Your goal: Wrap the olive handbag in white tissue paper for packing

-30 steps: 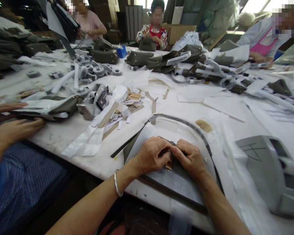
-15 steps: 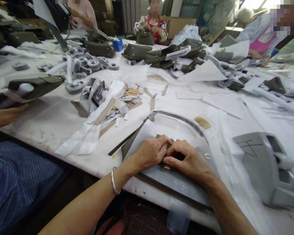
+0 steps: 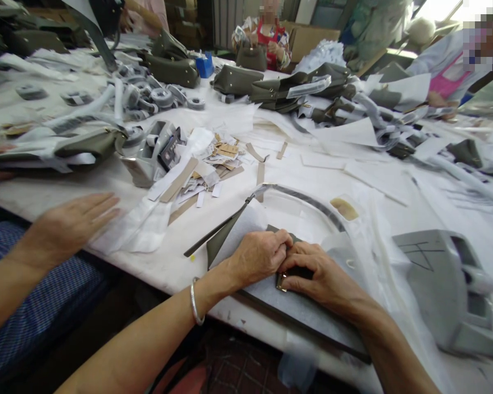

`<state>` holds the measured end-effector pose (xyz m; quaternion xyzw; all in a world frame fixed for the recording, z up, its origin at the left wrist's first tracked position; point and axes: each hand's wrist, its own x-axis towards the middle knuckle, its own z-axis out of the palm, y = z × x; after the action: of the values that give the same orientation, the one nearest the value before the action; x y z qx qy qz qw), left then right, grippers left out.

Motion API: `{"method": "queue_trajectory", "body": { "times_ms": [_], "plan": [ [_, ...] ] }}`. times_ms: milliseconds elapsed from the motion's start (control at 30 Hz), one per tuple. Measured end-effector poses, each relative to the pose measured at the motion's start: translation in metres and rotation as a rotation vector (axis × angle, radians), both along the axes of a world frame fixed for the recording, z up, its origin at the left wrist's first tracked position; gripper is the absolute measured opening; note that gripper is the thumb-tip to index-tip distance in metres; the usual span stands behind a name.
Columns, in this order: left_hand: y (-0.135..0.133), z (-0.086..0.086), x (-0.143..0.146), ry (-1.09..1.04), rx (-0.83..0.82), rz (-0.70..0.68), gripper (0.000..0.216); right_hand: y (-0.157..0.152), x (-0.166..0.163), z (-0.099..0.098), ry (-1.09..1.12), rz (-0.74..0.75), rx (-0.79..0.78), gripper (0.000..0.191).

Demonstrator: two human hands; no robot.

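An olive handbag (image 3: 219, 241) lies flat at the table's front edge, mostly under a white tissue sheet (image 3: 246, 216). Its handle (image 3: 308, 200), in clear wrap, arches away from me. My left hand (image 3: 258, 254) is closed in a pinch over the middle of the bag; its fingertips hide what they hold. Touching it, my right hand (image 3: 324, 273) curls around a dark tab of the bag. A gold metal clasp (image 3: 281, 282) shows at my right thumb tip.
A co-worker's open hand (image 3: 69, 230) reaches in from the left, near another wrapped bag (image 3: 94, 148). Tape dispensers stand left (image 3: 142, 164) and right (image 3: 431, 279). Paper tags (image 3: 225, 150) lie in a pile ahead. More olive bags (image 3: 234, 81) and people are across the table.
The gold clasp has tilted upright against my right thumb; my hands stay close together. At left, a co-worker's hand has come into view and the wrapped bag has shifted right.
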<state>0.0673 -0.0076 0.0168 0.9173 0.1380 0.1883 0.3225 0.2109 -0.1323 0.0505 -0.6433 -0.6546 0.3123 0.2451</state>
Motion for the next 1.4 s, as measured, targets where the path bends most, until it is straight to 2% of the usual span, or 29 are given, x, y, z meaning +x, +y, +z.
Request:
{"method": "queue_trajectory", "body": {
  "times_ms": [400, 700, 900, 1067, 1267, 1400],
  "plan": [
    [0.000, 0.002, 0.002, -0.015, -0.057, 0.046, 0.014, -0.001, -0.005, -0.010, -0.060, -0.022, 0.079, 0.018],
    [0.001, 0.000, 0.002, -0.042, -0.051, 0.077, 0.016, -0.004, -0.009, -0.012, -0.072, -0.042, 0.139, 0.013],
    [0.002, 0.000, 0.003, -0.034, -0.049, 0.075, 0.017, 0.001, -0.004, -0.004, 0.006, 0.027, 0.082, 0.010],
    [0.002, 0.001, 0.002, -0.045, -0.050, 0.066, 0.015, 0.006, -0.002, 0.003, 0.040, 0.065, 0.037, 0.017],
    [0.002, 0.002, 0.003, -0.043, -0.073, 0.077, 0.013, 0.002, -0.007, -0.001, -0.107, 0.007, 0.028, 0.023],
    [0.002, 0.002, 0.004, -0.036, -0.080, 0.070, 0.013, 0.000, -0.007, -0.005, -0.104, 0.020, 0.057, 0.020]
  ]
}}
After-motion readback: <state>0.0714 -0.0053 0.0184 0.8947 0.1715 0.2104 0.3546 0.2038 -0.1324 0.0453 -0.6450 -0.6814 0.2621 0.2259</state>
